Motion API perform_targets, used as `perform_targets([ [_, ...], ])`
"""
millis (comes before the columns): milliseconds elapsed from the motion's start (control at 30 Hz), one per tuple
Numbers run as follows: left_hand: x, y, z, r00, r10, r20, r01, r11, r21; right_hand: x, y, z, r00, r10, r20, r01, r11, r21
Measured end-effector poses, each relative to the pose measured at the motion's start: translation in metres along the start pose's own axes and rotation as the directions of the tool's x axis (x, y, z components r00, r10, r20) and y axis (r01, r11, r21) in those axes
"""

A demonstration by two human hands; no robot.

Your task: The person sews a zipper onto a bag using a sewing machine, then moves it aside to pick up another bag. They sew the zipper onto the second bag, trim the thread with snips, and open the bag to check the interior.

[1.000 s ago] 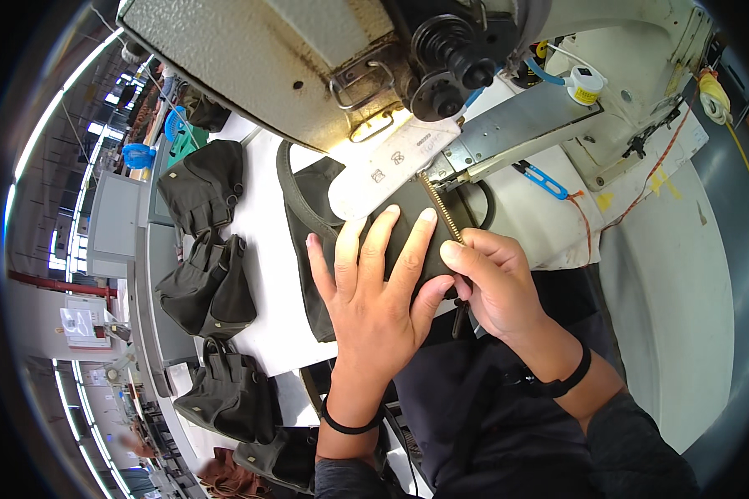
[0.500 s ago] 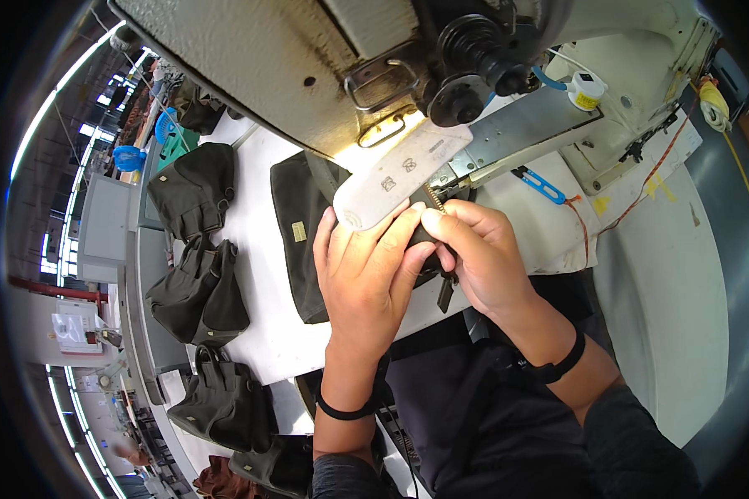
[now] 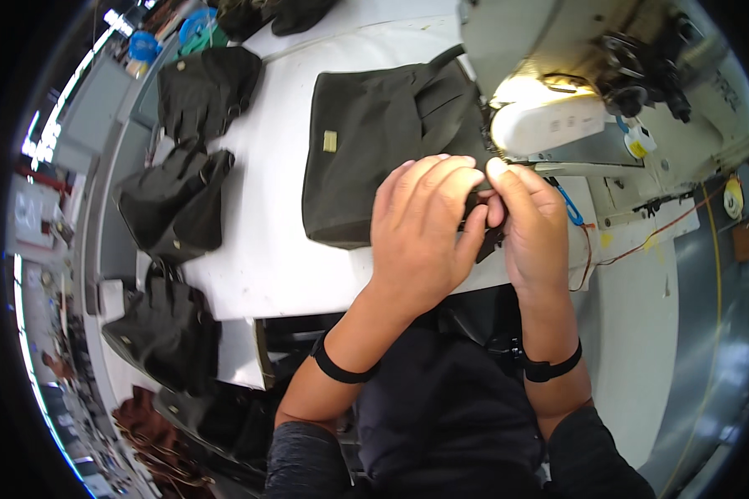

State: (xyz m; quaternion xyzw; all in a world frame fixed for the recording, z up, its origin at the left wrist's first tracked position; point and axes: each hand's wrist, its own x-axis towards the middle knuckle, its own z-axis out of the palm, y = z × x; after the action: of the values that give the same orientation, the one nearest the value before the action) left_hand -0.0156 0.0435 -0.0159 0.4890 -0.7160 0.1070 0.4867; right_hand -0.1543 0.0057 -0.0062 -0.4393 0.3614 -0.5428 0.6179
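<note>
A dark olive bag (image 3: 354,179) with a small pale label lies on the white table, its right end at the sewing machine (image 3: 549,125). My left hand (image 3: 424,237) lies over the bag's near right part, fingers bent and thumb below them, gripping the dark fabric. Close beside it, my right hand (image 3: 537,224) pinches the bag's zippered edge between thumb and fingers, just in front of the machine's white guard (image 3: 549,123). The fingertips partly hide the gripped edge. A dark end of the bag hangs below my hands.
Several dark bags stand along the table's left side, one of them a bag (image 3: 175,195) with handles. A brown bag (image 3: 154,432) lies at the lower left. Right of my hands are a blue-handled tool (image 3: 567,200), a red cord (image 3: 670,229) and a small white bottle (image 3: 639,140).
The view has swung left, so the machine now sits farther right and more of the bag shows. Both hands keep hold of the bag near the machine.
</note>
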Motion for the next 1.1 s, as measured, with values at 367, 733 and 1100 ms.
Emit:
perform_targets([
  [367, 0.008, 0.002, 0.009, 0.996, 0.048, -0.077, -0.035, 0.986, 0.161, -0.005, -0.015, -0.019, 0.997, -0.007, 0.082, 0.016, 0.994, -0.109],
  [733, 0.015, -0.005, 0.002, 0.98, 0.198, -0.007, -0.193, 0.962, 0.191, -0.006, -0.004, -0.019, 0.992, 0.111, 0.059, -0.119, 0.981, 0.152],
  [1100, 0.023, -0.015, 0.003, 0.992, 0.129, 0.014, -0.13, 0.982, 0.141, 0.003, -0.009, -0.004, 0.997, 0.07, -0.012, -0.069, 0.995, 0.077],
])
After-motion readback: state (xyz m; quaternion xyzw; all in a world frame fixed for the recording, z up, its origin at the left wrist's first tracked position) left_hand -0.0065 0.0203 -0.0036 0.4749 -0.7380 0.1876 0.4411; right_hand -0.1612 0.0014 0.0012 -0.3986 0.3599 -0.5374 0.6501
